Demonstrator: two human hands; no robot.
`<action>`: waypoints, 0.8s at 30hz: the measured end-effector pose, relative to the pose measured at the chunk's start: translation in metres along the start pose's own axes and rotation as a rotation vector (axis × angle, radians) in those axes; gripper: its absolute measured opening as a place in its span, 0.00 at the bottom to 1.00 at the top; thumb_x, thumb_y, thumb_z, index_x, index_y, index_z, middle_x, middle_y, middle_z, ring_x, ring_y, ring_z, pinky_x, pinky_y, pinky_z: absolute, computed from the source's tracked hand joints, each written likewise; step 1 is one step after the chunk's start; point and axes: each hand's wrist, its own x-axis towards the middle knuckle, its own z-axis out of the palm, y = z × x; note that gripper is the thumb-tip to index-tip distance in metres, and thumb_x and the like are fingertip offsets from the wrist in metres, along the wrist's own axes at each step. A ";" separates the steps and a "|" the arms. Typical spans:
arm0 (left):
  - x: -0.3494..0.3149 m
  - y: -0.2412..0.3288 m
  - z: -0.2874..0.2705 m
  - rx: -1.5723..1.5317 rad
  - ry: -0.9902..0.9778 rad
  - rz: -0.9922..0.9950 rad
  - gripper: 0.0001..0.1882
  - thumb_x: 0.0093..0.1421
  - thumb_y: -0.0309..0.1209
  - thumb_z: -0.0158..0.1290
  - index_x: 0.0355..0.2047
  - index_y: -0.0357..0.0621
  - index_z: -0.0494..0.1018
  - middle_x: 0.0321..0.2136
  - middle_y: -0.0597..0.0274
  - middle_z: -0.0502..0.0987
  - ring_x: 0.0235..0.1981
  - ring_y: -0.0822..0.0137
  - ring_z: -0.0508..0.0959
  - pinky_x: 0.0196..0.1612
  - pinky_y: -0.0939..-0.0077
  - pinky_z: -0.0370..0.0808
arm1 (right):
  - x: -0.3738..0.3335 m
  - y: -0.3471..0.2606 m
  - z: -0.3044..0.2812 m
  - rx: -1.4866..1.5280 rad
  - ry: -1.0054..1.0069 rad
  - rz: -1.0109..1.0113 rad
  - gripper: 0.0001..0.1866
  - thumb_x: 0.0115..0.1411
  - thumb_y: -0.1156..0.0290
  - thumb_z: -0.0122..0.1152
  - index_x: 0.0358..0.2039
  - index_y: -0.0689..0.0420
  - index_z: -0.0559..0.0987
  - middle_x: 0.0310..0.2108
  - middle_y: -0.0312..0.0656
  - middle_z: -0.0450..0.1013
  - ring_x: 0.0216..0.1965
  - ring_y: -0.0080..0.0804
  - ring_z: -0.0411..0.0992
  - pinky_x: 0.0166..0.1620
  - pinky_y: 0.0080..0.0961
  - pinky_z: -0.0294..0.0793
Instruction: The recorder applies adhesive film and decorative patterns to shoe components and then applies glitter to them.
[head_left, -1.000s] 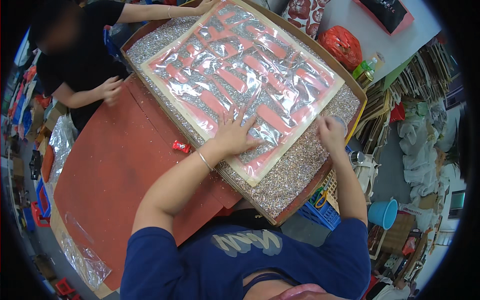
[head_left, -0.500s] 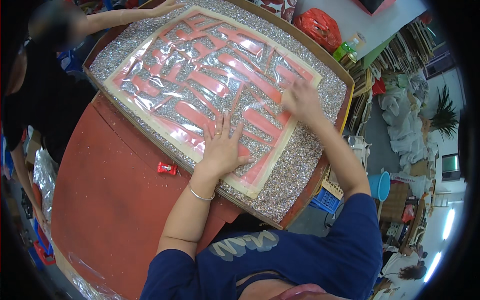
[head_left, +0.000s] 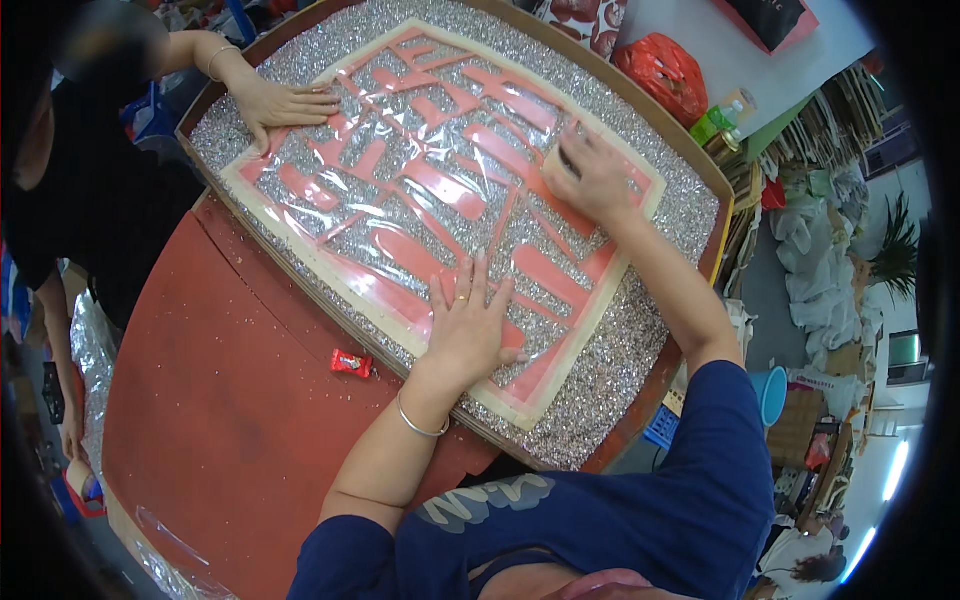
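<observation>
A clear film sheet with salmon-pink cut-out shapes (head_left: 440, 190) and a cream tape border (head_left: 530, 415) lies on a bed of silvery glitter stones (head_left: 620, 380). My left hand (head_left: 468, 330) lies flat on the sheet's near edge, fingers spread, a ring and a bangle on it. Toward the sheet's right side my right hand (head_left: 595, 180) grips a tan roll of tape (head_left: 556, 172), pressed against the film. The fingers partly hide the roll. A co-worker's hand (head_left: 285, 105) rests on the sheet's far left corner.
The stones fill a shallow tray with a raised wooden rim (head_left: 690, 300). In front stands a red-brown table (head_left: 230, 400) with a small red wrapped packet (head_left: 351, 363). Beyond the tray are a red plastic bag (head_left: 660, 75) and a green bottle (head_left: 712, 122). The co-worker stands at the left.
My right hand has slid away from me along the sheet with the roll. The co-worker's hand has come down onto the sheet's far left corner. My left hand stays flat.
</observation>
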 end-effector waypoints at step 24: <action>-0.006 0.006 0.005 -0.063 0.022 0.055 0.50 0.41 0.52 0.64 0.62 0.47 0.56 0.65 0.37 0.44 0.68 0.43 0.41 0.63 0.35 0.39 | 0.096 0.031 0.119 -0.183 -0.254 0.213 0.31 0.51 0.50 0.59 0.52 0.56 0.72 0.49 0.46 0.72 0.46 0.50 0.70 0.49 0.44 0.71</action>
